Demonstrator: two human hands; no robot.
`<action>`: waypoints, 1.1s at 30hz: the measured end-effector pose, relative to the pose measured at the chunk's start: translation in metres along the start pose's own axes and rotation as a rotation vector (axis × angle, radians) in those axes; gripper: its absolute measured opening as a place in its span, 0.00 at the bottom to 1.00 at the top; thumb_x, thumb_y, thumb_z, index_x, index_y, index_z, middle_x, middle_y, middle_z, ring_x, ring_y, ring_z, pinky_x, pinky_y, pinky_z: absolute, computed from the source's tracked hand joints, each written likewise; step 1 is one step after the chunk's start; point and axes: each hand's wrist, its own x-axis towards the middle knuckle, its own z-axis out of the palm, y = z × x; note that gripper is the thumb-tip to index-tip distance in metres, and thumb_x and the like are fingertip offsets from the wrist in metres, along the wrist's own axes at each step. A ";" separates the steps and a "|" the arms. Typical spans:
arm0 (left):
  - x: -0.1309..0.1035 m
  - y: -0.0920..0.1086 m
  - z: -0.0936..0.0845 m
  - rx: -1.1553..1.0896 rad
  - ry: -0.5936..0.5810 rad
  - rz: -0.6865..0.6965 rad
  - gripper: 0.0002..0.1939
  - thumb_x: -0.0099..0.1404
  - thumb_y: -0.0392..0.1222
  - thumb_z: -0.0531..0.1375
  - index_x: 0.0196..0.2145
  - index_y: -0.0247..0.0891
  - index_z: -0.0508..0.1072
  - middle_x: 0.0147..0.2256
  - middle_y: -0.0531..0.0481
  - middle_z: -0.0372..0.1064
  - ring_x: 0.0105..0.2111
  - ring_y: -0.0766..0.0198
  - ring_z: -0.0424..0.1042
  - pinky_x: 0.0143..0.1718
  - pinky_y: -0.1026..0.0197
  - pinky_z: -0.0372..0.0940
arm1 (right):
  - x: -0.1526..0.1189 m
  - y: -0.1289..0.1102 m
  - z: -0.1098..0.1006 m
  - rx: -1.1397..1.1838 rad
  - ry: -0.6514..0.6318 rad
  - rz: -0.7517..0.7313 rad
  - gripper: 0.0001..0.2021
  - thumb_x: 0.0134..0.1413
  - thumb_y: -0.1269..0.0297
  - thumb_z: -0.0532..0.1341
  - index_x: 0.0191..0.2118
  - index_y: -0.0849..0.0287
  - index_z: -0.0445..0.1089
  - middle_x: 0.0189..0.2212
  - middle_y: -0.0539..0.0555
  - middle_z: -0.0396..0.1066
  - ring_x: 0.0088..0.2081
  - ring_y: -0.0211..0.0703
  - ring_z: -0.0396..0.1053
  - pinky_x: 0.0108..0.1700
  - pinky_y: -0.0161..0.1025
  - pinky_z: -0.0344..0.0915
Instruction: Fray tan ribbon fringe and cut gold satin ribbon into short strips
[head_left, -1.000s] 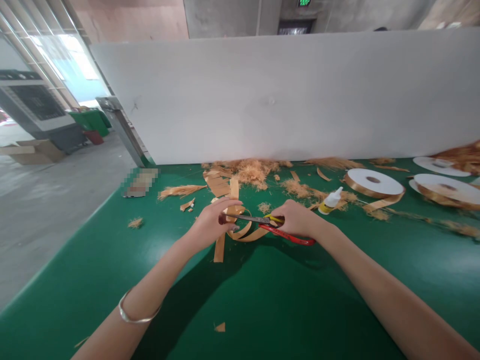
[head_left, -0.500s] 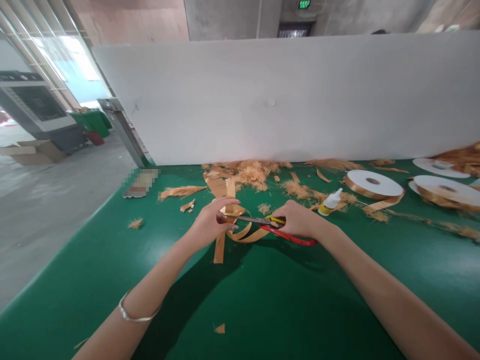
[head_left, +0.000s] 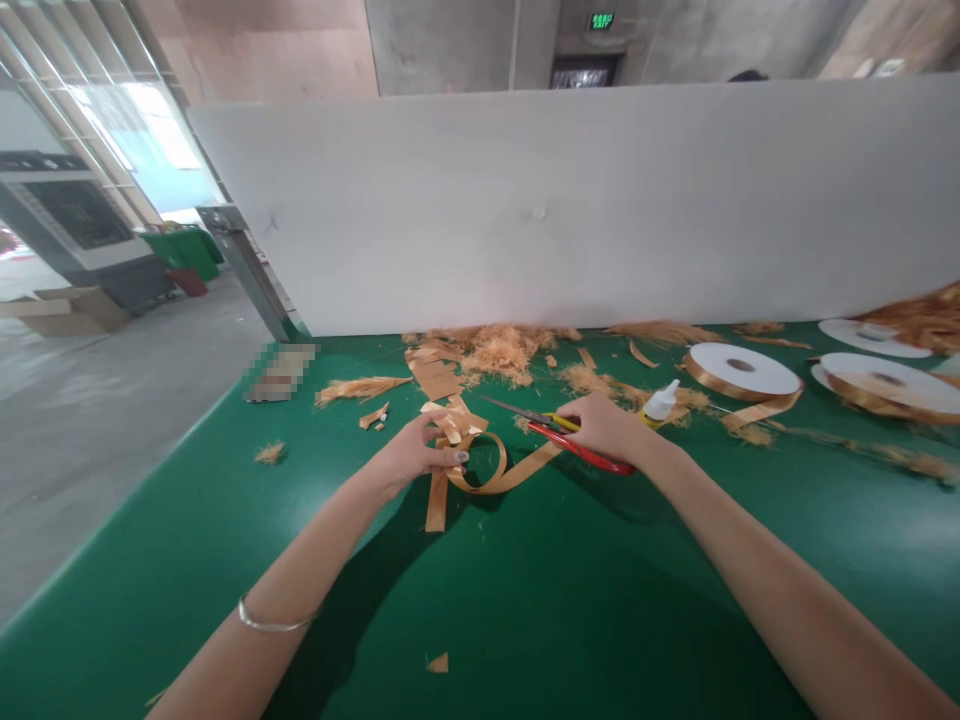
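Note:
My left hand (head_left: pixel 411 452) pinches a bow-like bundle of gold ribbon (head_left: pixel 459 424) between thumb and fingers. One flat tail of it hangs toward me, and a long strip curls off to the right in a loop. Scissors (head_left: pixel 574 446) with red and yellow handles are gripped in my right hand (head_left: pixel 606 428). Their blades point left, just above and to the right of the ribbon and apart from it. The far end of the curling strip passes beneath the scissors, close to my right hand.
A white glue bottle (head_left: pixel 661 402) stands beyond my right hand. Ribbon spools (head_left: pixel 742 370) sit at the right, and frayed fibre scraps (head_left: pixel 499 355) lie along the white partition (head_left: pixel 525 220). A blurred-out phone-like object (head_left: pixel 281 373) rests at the green table's left edge.
The scissor blades have pulled back to the right, away from the ribbon in my left hand. More of the ribbon bundle now shows between the fingers.

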 end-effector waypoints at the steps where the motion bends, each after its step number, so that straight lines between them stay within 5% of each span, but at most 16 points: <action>1: 0.000 0.000 0.000 -0.029 0.001 -0.021 0.38 0.44 0.39 0.71 0.52 0.42 0.61 0.50 0.38 0.65 0.34 0.60 0.74 0.34 0.57 0.70 | 0.001 0.000 0.000 0.017 0.031 0.014 0.14 0.45 0.61 0.55 0.17 0.58 0.50 0.15 0.46 0.52 0.20 0.33 0.48 0.24 0.36 0.42; 4: -0.001 0.002 -0.001 -0.054 0.014 -0.020 0.38 0.44 0.39 0.71 0.52 0.40 0.60 0.47 0.36 0.66 0.35 0.60 0.74 0.37 0.55 0.70 | 0.002 -0.003 -0.001 0.116 0.107 0.050 0.15 0.46 0.57 0.56 0.18 0.58 0.54 0.15 0.46 0.54 0.20 0.34 0.51 0.24 0.35 0.45; 8: -0.004 0.005 0.002 0.013 0.052 0.048 0.27 0.46 0.37 0.70 0.42 0.36 0.65 0.46 0.38 0.66 0.33 0.63 0.73 0.37 0.55 0.69 | 0.000 -0.016 0.001 0.439 0.113 0.065 0.15 0.43 0.53 0.61 0.24 0.59 0.61 0.18 0.46 0.61 0.21 0.36 0.58 0.24 0.35 0.52; 14: -0.011 0.011 0.020 0.159 0.229 0.248 0.20 0.45 0.40 0.69 0.33 0.35 0.64 0.41 0.47 0.65 0.29 0.69 0.69 0.31 0.61 0.67 | -0.008 -0.055 0.018 1.048 -0.130 -0.091 0.18 0.38 0.60 0.68 0.35 0.59 0.62 0.39 0.56 0.70 0.25 0.38 0.70 0.22 0.33 0.61; 18: -0.014 0.011 0.028 0.102 0.201 0.296 0.20 0.47 0.43 0.67 0.35 0.37 0.63 0.31 0.55 0.65 0.23 0.72 0.66 0.25 0.67 0.62 | -0.014 -0.077 0.029 1.182 -0.286 -0.037 0.20 0.44 0.56 0.65 0.41 0.58 0.60 0.35 0.56 0.71 0.29 0.45 0.74 0.14 0.27 0.55; 21: -0.015 0.012 0.032 0.036 0.209 0.325 0.21 0.47 0.43 0.67 0.35 0.37 0.62 0.32 0.54 0.66 0.22 0.73 0.66 0.25 0.67 0.61 | -0.013 -0.082 0.033 1.242 -0.295 0.006 0.20 0.48 0.54 0.63 0.43 0.57 0.58 0.34 0.56 0.72 0.34 0.48 0.75 0.14 0.27 0.59; 27: -0.020 0.017 0.040 -0.070 0.246 0.290 0.22 0.51 0.44 0.65 0.41 0.38 0.62 0.46 0.45 0.63 0.31 0.69 0.69 0.37 0.59 0.65 | -0.012 -0.076 0.032 1.450 -0.235 0.002 0.13 0.49 0.59 0.63 0.36 0.59 0.60 0.33 0.57 0.74 0.39 0.50 0.74 0.28 0.35 0.72; 33: -0.024 0.015 0.046 -0.183 0.053 0.244 0.30 0.52 0.42 0.65 0.50 0.44 0.57 0.50 0.42 0.59 0.46 0.56 0.67 0.49 0.49 0.61 | -0.010 -0.069 0.028 1.711 -0.087 0.050 0.09 0.51 0.65 0.61 0.31 0.59 0.59 0.33 0.58 0.75 0.40 0.51 0.74 0.43 0.46 0.71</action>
